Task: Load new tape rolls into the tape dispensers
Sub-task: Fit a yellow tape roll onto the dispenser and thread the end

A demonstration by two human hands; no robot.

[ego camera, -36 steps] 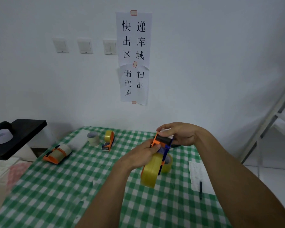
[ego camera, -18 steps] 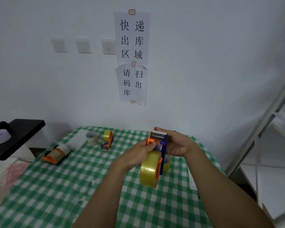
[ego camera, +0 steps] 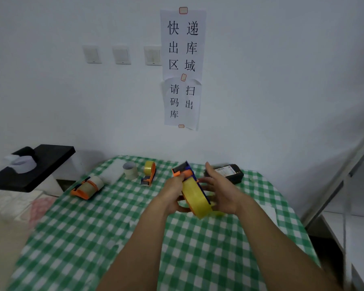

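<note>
Right hand (ego camera: 221, 191) has opened beside dispenser (ego camera: 181, 172) holding yellow roll (ego camera: 194, 198).

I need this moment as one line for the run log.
left hand grips dispenser | right hand spread beside it | yellow tape roll on dispenser

The right hand (ego camera: 221, 190) is motion-blurred and hides the left end of a black device (ego camera: 231, 173), whose label is too small to read. The yellow tape roll (ego camera: 194, 198) in the tape dispenser (ego camera: 180, 172) covers most fingers of the left hand (ego camera: 168, 192). At the right, the white rack (ego camera: 339, 177) is cut off by the frame's edge.
</note>
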